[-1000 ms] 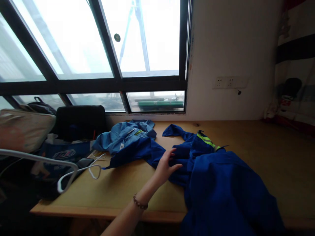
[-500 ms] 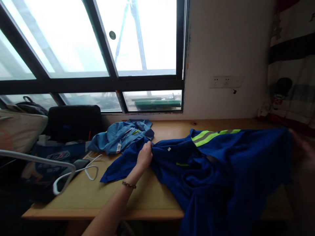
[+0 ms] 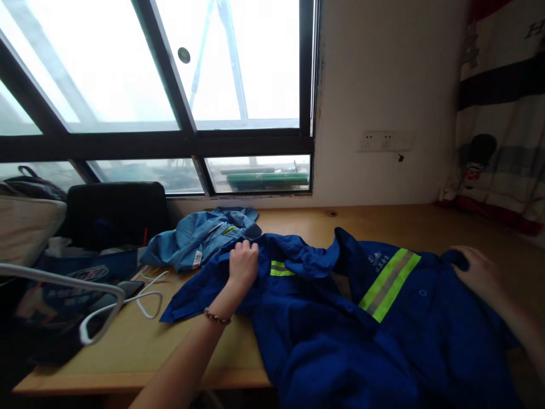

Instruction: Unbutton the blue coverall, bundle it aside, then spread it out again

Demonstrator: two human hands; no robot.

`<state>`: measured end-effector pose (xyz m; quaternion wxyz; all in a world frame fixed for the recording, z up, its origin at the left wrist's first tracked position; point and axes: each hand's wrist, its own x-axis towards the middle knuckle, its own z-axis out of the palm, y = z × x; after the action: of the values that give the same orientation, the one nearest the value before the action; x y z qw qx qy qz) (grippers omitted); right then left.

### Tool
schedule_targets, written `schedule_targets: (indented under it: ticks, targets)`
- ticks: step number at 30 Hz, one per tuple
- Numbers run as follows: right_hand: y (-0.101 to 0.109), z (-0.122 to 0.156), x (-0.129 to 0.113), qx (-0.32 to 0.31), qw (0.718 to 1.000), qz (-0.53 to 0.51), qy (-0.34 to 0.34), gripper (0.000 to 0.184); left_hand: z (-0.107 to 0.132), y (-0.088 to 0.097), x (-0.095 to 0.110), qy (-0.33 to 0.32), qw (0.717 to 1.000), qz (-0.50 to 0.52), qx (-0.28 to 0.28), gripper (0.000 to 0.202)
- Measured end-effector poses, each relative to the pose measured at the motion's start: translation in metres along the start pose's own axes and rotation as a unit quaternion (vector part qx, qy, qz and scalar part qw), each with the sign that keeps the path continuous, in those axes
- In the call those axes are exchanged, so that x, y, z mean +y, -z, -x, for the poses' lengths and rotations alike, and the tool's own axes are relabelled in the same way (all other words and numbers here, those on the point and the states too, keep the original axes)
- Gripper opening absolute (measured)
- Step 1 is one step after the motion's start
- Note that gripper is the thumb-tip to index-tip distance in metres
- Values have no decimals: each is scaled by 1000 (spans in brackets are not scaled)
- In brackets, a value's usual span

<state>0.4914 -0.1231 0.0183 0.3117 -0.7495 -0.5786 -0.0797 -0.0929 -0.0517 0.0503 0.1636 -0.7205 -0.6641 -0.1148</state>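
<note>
Fingers (image 3: pixel 246 247) of left hand (image 3: pixel 242 264) and right hand (image 3: pixel 479 274) tight on jacket (image 3: pixel 327 335), paler garment (image 3: pixel 198 232) behind sleeve (image 3: pixel 198 288).

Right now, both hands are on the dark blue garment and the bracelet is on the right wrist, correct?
No: the head view shows the bracelet on the left wrist. The left hand and right hand are both on the dark blue garment.
</note>
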Motion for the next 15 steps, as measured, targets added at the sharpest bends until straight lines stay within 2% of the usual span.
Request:
schedule_targets:
  ticks: [2,4,6,8,11,13,15]
  targets:
    - [-3,-20,-21,-108,992,-57,30,34,11,-2,28,-66,992,70,-84,23]
    - [-9,-41,-36,-186,977,-107,-15,29,24,-13,55,-97,976,121,-154,37]
    - [-18,-56,-43,-225,963,-134,-68,25,34,-29,78,-53,976,124,-173,58]
    - [-31,-63,-46,-266,949,-151,-79,18,37,-43,91,-8,978,111,-175,65]
    - [-47,-59,-51,-333,922,-189,-53,9,27,-57,92,-2,977,110,-183,63]
    - [-52,-48,-57,-366,905,-212,-43,5,13,-60,82,-24,974,115,-193,64]
    - [-53,-33,-67,-425,870,-249,-25,3,-4,-63,70,-48,971,114,-204,65]
